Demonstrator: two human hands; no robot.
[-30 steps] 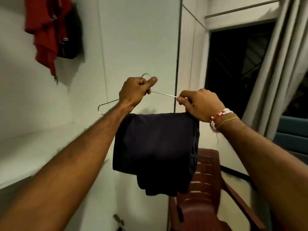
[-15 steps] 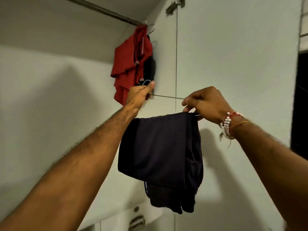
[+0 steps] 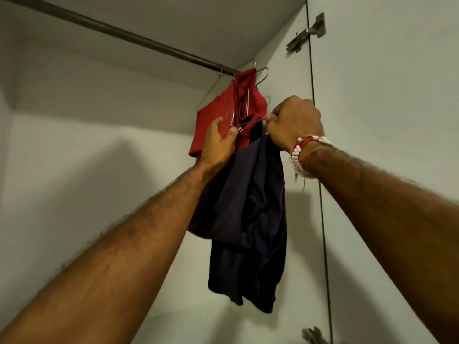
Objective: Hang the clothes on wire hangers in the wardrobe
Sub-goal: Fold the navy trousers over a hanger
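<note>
Overhead, limp navy garment (image 3: pixel 248 207) on wire hanger (image 3: pixel 231 119), left hand (image 3: pixel 218 142) and right hand (image 3: pixel 295 122) pinching its wire.

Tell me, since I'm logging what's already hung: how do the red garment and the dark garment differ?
The red garment hangs from the rod. The dark garment rides a wire hanger gripped by the left hand and right hand, hook not yet on the rod. The red garment is bright red, the dark garment near black. Both are on wire hangers.
</note>
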